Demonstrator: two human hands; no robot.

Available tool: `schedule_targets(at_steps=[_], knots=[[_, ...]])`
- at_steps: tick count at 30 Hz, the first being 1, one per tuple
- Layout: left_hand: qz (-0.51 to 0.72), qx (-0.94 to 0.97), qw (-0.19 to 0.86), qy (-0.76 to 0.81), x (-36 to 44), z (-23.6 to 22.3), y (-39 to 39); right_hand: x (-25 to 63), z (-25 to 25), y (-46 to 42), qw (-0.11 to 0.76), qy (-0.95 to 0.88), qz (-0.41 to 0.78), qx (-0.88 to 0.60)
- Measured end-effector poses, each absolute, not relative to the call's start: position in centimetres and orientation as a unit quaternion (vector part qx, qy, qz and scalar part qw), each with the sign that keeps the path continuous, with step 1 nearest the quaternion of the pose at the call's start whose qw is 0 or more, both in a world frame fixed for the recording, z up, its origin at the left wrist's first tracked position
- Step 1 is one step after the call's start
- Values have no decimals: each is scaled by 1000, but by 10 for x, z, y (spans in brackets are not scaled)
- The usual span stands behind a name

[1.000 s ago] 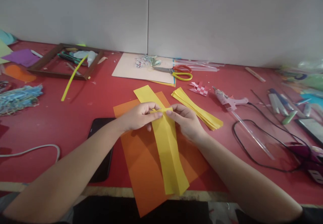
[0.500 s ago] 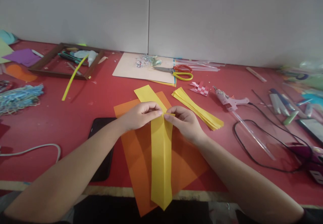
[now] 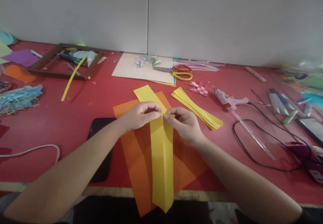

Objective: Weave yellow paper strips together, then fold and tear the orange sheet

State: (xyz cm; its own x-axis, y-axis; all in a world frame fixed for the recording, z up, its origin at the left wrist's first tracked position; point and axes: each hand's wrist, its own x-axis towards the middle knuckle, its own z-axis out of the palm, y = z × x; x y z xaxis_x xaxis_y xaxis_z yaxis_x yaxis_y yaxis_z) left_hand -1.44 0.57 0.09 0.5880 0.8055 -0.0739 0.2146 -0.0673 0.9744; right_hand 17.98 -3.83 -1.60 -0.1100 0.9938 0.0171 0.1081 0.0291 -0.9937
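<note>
Yellow creased paper strip: over orange paper sheets, lower end past the red surface's edge
Left hand, right hand: pinching its top edge beside the crease
Feel: probably light, limp, easily creased
Best hold: fingertips, lightly

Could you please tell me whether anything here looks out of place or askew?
Slightly: beneath the creased yellow paper strip, the orange paper lies askew, a corner jutting past the near edge of the red table. At left, a narrow yellow strip slants out over the wooden frame.
</note>
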Motion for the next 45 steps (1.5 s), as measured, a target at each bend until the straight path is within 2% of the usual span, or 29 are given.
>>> schedule_targets(at_steps=[5, 11, 23, 30, 45], knots=[[282, 676, 574, 366, -13, 1, 5, 179, -15, -40, 466, -559, 459, -509], [292, 658, 593, 362, -13, 3, 4, 177, -15, -39, 492, -530, 500, -477], [288, 644, 599, 378, -12, 4, 3, 177, -16, -39, 496, -530, 483, -491], [292, 634, 596, 395, -13, 4, 4, 178, -16, -39, 472, -494, 552, -478], [323, 632, 567, 418, -13, 4, 5, 179, -17, -39, 509, -519, 481, -490]])
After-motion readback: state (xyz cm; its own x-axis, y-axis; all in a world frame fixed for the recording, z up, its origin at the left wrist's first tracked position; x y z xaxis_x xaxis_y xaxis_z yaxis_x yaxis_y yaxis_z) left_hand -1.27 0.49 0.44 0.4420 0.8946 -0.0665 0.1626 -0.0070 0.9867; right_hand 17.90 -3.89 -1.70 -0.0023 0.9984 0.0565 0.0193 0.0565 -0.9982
